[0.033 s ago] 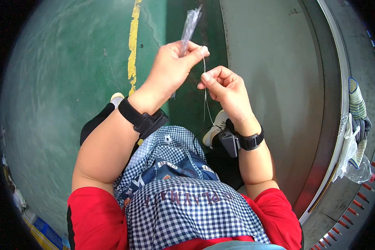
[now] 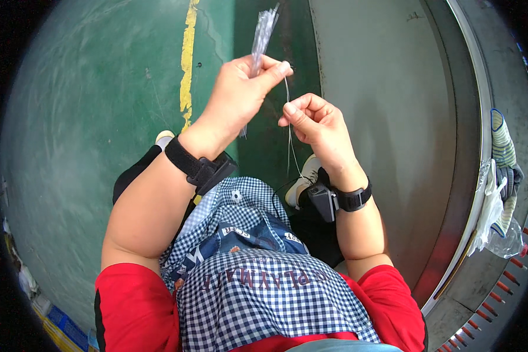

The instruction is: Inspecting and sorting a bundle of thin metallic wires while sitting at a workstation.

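My left hand (image 2: 243, 85) is closed around a bundle of thin clear plastic strips (image 2: 265, 29), which fans out above the fist; its lower ends show below the palm. Between thumb and forefinger of that hand is the top of a thin white thread (image 2: 287, 89). A little lower and to the right, my right hand (image 2: 320, 126) pinches the same thread with thumb and fingertips. Below this pinch the thread hangs down in two loose strands toward my shoe (image 2: 304, 182). What the strips' middle looks like is hidden by my left fingers.
A grey panel (image 2: 381, 117) with a curved metal edge stands at my right. On the ledge beyond lie a striped glove (image 2: 503, 138), a crumpled white plastic bag (image 2: 488, 217) and a clear plastic bottle (image 2: 506, 240). A yellow line (image 2: 187, 64) crosses the green floor (image 2: 100, 105).
My left hand has shifted slightly up and to the left, and the strips with it. The right hand stays in place on the thread.
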The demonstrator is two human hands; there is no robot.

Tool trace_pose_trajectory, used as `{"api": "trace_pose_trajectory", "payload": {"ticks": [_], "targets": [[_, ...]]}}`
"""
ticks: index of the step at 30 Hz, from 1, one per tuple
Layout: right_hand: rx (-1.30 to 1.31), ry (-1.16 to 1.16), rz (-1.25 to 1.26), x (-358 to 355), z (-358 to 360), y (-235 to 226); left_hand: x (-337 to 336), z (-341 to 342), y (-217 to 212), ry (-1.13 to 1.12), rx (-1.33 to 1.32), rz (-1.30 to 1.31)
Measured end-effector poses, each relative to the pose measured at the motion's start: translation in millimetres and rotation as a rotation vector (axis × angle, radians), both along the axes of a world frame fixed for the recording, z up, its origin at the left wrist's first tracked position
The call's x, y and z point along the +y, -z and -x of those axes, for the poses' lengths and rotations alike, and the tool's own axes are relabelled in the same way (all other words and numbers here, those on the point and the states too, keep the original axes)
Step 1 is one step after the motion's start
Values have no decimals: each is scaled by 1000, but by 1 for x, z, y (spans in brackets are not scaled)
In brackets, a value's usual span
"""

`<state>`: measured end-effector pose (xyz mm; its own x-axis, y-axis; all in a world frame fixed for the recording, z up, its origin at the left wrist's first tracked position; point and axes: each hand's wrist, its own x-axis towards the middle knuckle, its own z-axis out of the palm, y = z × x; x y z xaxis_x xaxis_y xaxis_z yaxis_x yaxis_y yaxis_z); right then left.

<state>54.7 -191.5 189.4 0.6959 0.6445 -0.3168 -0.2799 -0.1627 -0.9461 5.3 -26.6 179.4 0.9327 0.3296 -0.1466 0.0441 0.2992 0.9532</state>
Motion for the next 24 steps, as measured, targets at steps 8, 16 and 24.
{"api": "trace_pose_trajectory", "payload": {"ticks": [8, 16, 24], "targets": [[103, -23, -39, -1, -1, -1, 3, -1, 2, -29, -78, -94], [104, 1, -80, -2, -2, -1, 0, 1, 1, 29, -94, -66], [87, 29, -87, -2, -2, -1, -3, 0, 6, 104, -122, -106]]}}
